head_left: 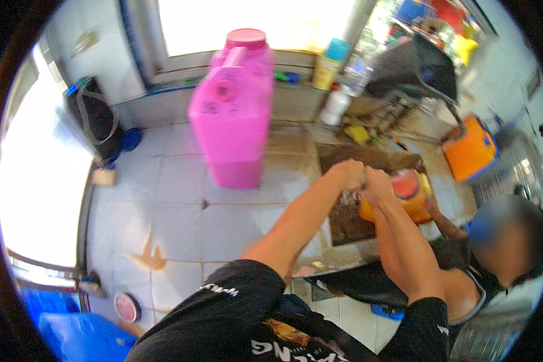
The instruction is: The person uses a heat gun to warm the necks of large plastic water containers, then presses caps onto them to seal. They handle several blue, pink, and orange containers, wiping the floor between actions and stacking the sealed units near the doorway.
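Observation:
My left hand (350, 173) and my right hand (378, 183) meet over a dark sink basin (344, 156) set in the tiled counter. Both sets of fingers look curled, but blur hides whether anything is between them. Under and beside my right wrist sits an orange plastic container (416, 210) with a round red lid (406, 183). A co-worker's hand (431, 206) touches its right side. Left of the basin, apart from my hands, a large pink plastic jerrycan (237, 131) stands upright with a red screw cap (245, 36).
A yellow spray can (326, 68) and white bottle (336, 106) stand near the window, behind a yellow sponge (356, 134). An orange-and-blue container (469, 147) is at right. The co-worker (452, 253) is close on my right. A round pink-topped container (127, 307) lies lower left.

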`<control>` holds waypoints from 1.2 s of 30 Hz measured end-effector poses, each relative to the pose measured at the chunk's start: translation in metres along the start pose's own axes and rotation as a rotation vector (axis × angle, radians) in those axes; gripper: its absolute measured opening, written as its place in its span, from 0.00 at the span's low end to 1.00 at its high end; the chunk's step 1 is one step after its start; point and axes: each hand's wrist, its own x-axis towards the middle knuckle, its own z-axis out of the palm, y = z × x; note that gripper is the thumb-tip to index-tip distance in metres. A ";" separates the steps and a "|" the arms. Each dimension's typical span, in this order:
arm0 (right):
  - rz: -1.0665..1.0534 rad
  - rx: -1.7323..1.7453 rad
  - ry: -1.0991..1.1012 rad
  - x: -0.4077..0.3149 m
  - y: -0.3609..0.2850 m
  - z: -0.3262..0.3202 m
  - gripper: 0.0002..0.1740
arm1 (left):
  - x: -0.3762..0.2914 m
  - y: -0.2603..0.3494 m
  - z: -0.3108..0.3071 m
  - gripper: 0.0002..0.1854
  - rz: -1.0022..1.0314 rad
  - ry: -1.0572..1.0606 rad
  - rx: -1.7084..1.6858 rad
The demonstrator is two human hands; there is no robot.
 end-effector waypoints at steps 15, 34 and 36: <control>-0.878 0.712 -0.716 -0.041 -0.428 0.034 0.61 | -0.506 -0.161 0.057 0.41 -0.625 1.327 -1.075; -1.966 0.176 0.492 -0.236 -0.940 0.003 0.22 | -0.771 -0.060 0.203 0.09 -1.513 1.357 0.397; -1.924 0.165 0.517 -0.236 -0.938 0.015 0.27 | -0.773 -0.043 0.207 0.09 -1.446 1.463 0.273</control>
